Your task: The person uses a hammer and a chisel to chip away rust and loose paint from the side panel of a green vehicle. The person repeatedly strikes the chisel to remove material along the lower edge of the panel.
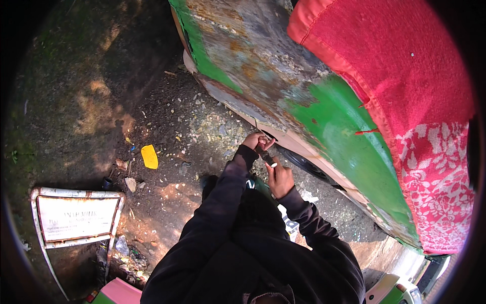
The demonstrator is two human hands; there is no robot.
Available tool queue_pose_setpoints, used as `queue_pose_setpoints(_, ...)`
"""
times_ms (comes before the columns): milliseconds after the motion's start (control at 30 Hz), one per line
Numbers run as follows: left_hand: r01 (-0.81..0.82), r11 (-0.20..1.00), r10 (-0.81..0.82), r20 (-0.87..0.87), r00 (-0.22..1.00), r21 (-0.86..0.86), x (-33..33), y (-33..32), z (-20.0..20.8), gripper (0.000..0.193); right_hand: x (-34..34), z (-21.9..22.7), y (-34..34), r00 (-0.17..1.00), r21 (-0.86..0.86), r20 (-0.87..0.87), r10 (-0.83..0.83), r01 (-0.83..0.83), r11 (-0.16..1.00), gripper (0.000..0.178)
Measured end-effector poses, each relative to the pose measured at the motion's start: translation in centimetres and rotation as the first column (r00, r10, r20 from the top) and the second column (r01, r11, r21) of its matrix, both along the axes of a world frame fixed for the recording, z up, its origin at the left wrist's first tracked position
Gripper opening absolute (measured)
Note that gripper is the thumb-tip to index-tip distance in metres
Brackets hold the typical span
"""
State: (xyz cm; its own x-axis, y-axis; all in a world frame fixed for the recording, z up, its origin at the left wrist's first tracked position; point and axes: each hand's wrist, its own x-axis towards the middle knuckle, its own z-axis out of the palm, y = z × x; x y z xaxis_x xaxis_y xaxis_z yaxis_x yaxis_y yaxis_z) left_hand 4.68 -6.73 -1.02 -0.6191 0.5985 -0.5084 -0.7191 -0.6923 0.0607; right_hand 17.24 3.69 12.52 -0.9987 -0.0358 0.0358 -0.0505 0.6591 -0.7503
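Observation:
A green car body (349, 124) with worn, rusty patches slants across from the upper middle to the lower right. Close to its pale lower edge, my left hand (255, 141) is closed around the upper end of a short dark tool (265, 155). The tool's other end is pale and rounded; its exact kind is not clear. My right hand (281, 180) has its fingers bent against that pale end, slightly lower and to the right. Beside my left fingertips is a dark opening (269, 135) in the pale edge. Part of a black tyre (304, 163) shows beneath.
Red patterned cloth (405, 86) drapes over the car at right. A yellow scrap (149, 156) lies on the gravelly ground at left. Near lower left stands a white, rusty-framed sign (78, 217). Another green-and-white vehicle part (392, 290) appears at lower right.

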Motion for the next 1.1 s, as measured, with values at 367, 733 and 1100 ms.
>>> queue_pose_setpoints(367,-0.014,0.994,0.003,0.111,0.994,0.104,-1.4,0.9,1.0,0.023,0.0,0.9,0.6,0.998,-0.016,-0.014,-0.061,0.061,0.998,0.016)
queue_pose_setpoints(733,-0.223,0.932,0.118,0.341,0.932,0.286,-3.9,2.3,-1.0,0.03,-2.7,1.5,0.8,0.978,-0.078,-0.17,-0.122,0.11,0.991,0.016)
queue_pose_setpoints(1100,-0.191,0.918,0.144,0.158,0.977,0.346,-3.1,3.1,-0.4,0.022,-2.0,-2.0,3.4,0.965,0.041,-0.204,-0.167,0.179,0.983,0.021)
